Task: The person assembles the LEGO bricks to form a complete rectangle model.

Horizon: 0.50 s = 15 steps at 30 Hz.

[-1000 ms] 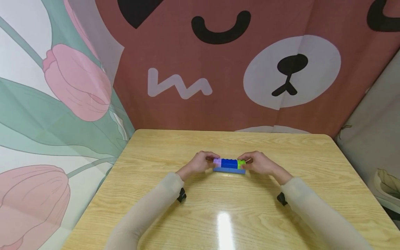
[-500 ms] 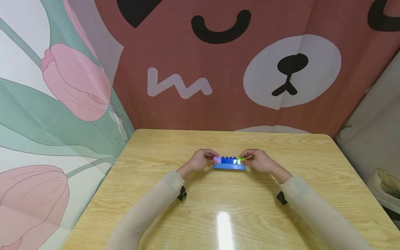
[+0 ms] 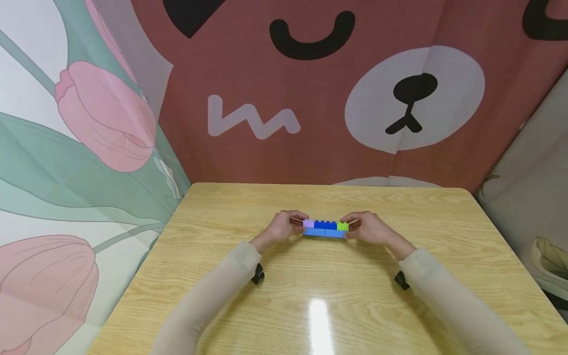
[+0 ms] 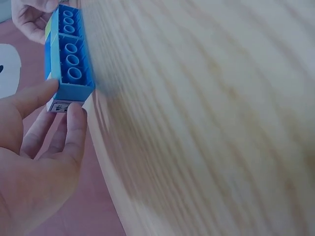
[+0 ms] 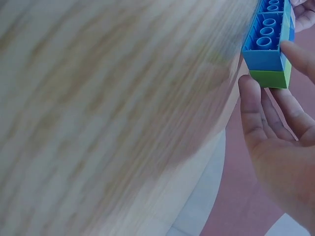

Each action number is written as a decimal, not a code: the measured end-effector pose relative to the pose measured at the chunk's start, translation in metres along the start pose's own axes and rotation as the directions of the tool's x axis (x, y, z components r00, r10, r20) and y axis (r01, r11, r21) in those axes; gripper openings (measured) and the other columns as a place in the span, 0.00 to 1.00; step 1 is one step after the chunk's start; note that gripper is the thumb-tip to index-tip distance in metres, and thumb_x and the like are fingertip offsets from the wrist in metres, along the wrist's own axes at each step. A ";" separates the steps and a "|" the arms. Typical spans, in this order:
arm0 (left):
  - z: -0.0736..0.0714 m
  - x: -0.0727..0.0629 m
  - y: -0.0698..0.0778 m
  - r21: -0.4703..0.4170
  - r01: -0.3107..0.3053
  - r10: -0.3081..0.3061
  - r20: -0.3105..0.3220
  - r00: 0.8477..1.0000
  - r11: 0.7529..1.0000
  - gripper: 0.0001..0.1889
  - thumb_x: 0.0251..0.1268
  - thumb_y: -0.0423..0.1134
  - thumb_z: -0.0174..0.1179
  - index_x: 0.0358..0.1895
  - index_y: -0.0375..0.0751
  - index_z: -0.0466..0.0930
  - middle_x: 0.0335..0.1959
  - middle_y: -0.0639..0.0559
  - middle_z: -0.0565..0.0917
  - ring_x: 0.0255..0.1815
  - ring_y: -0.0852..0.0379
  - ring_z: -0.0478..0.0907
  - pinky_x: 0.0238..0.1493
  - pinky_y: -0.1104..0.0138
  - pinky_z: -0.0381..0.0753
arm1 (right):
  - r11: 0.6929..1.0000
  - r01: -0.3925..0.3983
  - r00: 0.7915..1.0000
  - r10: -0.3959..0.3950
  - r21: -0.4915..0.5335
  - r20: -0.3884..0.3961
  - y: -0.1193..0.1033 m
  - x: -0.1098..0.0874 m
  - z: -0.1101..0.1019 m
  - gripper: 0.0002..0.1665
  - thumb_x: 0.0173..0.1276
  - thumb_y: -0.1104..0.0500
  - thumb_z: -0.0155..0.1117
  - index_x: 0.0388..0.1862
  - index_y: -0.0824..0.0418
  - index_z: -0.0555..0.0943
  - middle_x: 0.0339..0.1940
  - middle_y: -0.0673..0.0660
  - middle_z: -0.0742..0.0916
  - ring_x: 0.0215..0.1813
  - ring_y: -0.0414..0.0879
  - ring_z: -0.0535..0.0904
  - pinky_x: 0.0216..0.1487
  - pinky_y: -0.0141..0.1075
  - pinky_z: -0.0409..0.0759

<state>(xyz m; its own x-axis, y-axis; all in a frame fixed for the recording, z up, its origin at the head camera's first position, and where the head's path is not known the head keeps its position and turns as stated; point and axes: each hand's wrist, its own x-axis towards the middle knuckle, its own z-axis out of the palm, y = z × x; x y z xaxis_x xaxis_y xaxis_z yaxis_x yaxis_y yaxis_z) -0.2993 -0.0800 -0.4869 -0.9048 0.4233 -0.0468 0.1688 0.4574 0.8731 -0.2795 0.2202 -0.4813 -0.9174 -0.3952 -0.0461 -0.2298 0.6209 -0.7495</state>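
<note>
Both hands hold one row of joined toy building bricks between them. Its lower layer is two light blue bricks (image 3: 325, 232) end to end; above sit a purple brick (image 3: 308, 224) at the left, a dark blue brick (image 3: 325, 225) in the middle and a lime green brick (image 3: 342, 227) at the right. My left hand (image 3: 280, 228) pinches the left end with thumb and fingers. At the right end, my right hand (image 3: 371, 229) pinches around the green brick. Hollow undersides with round tubes show in both wrist views, so the row is raised off the table.
The wooden table (image 3: 328, 276) stretches around the hands, with a bright light reflection near the front. A printed bear curtain (image 3: 248, 162) hangs behind its far edge, and a tulip curtain (image 3: 111, 118) hangs at the left. A pale container (image 3: 550, 261) stands beyond the right edge.
The brick row has tilted so that more of the light blue front faces show and fewer of the stud tops. Both hands have risen slightly with it and keep their grip.
</note>
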 end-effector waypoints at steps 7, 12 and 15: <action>-0.005 -0.002 0.002 -0.022 0.049 -0.048 0.056 0.997 0.999 0.25 0.59 0.28 0.74 0.62 0.39 0.82 0.55 0.48 0.84 0.53 0.52 0.82 0.53 0.60 0.81 | 0.999 0.017 0.998 -0.019 0.039 0.061 0.001 -0.002 -0.002 0.30 0.64 0.62 0.76 0.64 0.67 0.79 0.59 0.66 0.82 0.55 0.59 0.82 0.46 0.44 0.84; -0.007 -0.001 0.001 -0.025 0.048 -0.046 0.070 0.996 0.999 0.27 0.59 0.28 0.74 0.64 0.36 0.81 0.56 0.45 0.83 0.53 0.51 0.83 0.52 0.61 0.81 | 1.000 0.011 0.999 -0.013 0.029 0.050 0.002 -0.001 -0.002 0.28 0.64 0.61 0.77 0.62 0.65 0.80 0.56 0.63 0.83 0.54 0.56 0.83 0.47 0.44 0.84; -0.006 0.000 -0.001 -0.010 0.055 -0.055 0.067 0.996 0.998 0.26 0.60 0.29 0.74 0.63 0.36 0.81 0.54 0.46 0.84 0.52 0.52 0.83 0.51 0.61 0.82 | 1.000 -0.002 0.999 0.002 0.009 0.048 0.003 -0.001 -0.002 0.28 0.65 0.60 0.76 0.63 0.65 0.80 0.55 0.60 0.84 0.53 0.55 0.83 0.49 0.45 0.83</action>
<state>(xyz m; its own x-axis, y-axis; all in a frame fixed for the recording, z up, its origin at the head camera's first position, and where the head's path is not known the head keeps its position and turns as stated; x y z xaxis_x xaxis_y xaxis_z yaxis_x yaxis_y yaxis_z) -0.3016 -0.0854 -0.4843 -0.8845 0.4490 -0.1269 0.1146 0.4727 0.8737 -0.2800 0.2240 -0.4818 -0.9013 -0.4259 -0.0791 -0.2246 0.6157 -0.7553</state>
